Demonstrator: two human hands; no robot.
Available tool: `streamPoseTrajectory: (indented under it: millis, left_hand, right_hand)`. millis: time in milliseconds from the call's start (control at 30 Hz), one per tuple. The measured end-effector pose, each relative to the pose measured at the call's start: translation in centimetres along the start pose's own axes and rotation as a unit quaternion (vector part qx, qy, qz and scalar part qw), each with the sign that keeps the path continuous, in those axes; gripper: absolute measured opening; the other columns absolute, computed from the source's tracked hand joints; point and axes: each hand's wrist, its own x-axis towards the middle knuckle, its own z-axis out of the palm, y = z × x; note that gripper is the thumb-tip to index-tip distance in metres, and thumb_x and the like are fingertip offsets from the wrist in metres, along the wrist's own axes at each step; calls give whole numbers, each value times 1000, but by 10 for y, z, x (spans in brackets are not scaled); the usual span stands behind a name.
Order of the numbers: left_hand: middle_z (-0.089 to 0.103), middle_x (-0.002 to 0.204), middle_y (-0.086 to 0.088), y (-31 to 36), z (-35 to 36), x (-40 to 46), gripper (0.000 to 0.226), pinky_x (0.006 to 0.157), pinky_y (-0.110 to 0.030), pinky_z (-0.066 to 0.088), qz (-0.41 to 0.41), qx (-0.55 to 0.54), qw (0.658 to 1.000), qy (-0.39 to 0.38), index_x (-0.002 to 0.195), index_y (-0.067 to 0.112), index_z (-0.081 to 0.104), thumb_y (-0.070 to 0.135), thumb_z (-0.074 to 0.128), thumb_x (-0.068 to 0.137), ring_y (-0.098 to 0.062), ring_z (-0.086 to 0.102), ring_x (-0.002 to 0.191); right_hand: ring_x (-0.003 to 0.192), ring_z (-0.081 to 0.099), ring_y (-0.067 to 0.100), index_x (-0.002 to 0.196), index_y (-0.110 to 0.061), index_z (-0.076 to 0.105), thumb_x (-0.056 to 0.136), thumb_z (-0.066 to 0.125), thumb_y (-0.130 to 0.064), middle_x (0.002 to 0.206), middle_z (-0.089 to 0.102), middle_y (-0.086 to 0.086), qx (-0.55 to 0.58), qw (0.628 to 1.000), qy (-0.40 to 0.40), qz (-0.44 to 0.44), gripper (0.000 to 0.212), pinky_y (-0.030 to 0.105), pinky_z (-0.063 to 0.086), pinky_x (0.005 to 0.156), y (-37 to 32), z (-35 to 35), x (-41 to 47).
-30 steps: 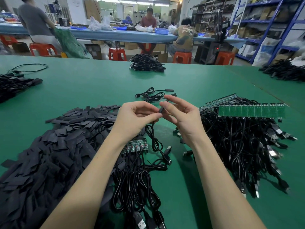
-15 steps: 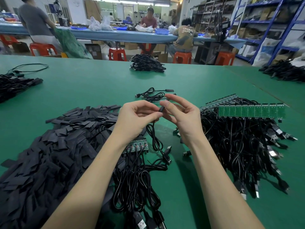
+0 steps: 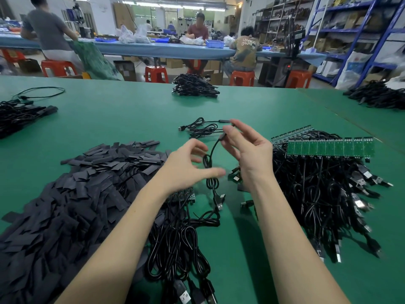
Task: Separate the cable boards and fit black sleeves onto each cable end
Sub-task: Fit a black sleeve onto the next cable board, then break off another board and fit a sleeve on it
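right hand (image 3: 247, 154) pinching sleeved cable (image 3: 213, 150), left hand (image 3: 188, 167) loose beside it

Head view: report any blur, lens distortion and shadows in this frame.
Head view: the left hand is smeared by motion blur, its fingers soft; the right hand, pinching the cable end, is sharper. Wide-angle distortion bows the green table edge and tilts the blue shelving. Overhead light casts soft shadows under both forearms. The people at the back are slightly soft.

Green worktable (image 3: 109, 119), long blue bench (image 3: 166, 50) behind, orange stools (image 3: 156, 73) (several), blue shelving (image 3: 359, 29), ceiling strip lights (image 3: 175, 5)
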Motion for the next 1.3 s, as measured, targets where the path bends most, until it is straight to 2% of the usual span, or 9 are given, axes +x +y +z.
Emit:
streamPoseTrajectory:
  millis: [67,233,367,433,500,600,900,1100,1300]
  left_hand:
    - [65,107,20,-3,5,-1,66,88,-23,52,-26,79,996,-28,109,33,59,62,88,58,3,62,96]
    - [74,88,7,0,13,3,14,92,-26,56,-23,6,1000,12,90,27,70,25,81,83,-7,71,85]
    - [73,84,9,3,-5,21,12,84,-20,54,-1,43,999,24,91,27,69,20,77,87,-6,69,78]
    - [73,82,11,5,-20,44,13,80,-21,52,12,95,994,52,92,25,69,18,77,86,-4,67,72]
    - [71,80,9,6,-27,70,11,80,-23,52,36,150,984,84,91,21,68,14,75,86,0,63,68]
    - [70,87,-3,3,-21,104,10,83,-36,55,60,215,970,95,95,16,63,10,70,89,-22,67,81]
    - [44,134,-15,-30,22,134,35,96,-43,46,39,562,825,-42,129,5,51,15,51,96,-32,45,127]
    - [46,136,-15,-21,16,140,43,98,-45,45,-27,556,827,-80,138,11,47,27,47,99,-34,49,128]
    - [51,134,-11,-3,2,102,51,102,-42,46,-3,386,922,-11,140,18,49,43,59,96,-29,50,125]
  right_hand:
    - [85,69,24,98,-11,76,84,78,1,91,73,12,40,999,26,-9,19,25,59,72,-7,0,2]
    - [81,70,21,105,-11,74,86,77,-1,83,74,8,79,993,79,-28,22,23,59,72,-11,3,4]
    - [90,69,20,138,-11,57,93,73,-11,80,76,-4,81,989,127,-12,49,25,61,80,-8,0,9]
    - [101,70,18,153,-11,39,96,70,-19,100,71,-4,46,989,135,47,66,29,60,87,-6,-3,11]
    - [107,69,21,155,-9,33,96,69,-20,111,59,1,4,986,129,104,70,33,59,92,-3,-2,10]
    - [109,68,25,152,-9,35,97,65,-15,111,58,5,-18,985,106,134,63,36,58,95,2,1,8]
    - [86,70,22,123,-9,61,97,62,-11,117,70,11,-49,985,44,160,26,31,61,79,11,3,3]
    - [84,70,21,115,-12,63,98,63,-13,112,73,9,-79,984,33,159,17,27,61,74,11,0,2]
    - [76,71,17,109,-14,66,98,63,-17,105,76,7,-157,975,-2,155,12,23,59,65,8,-5,3]
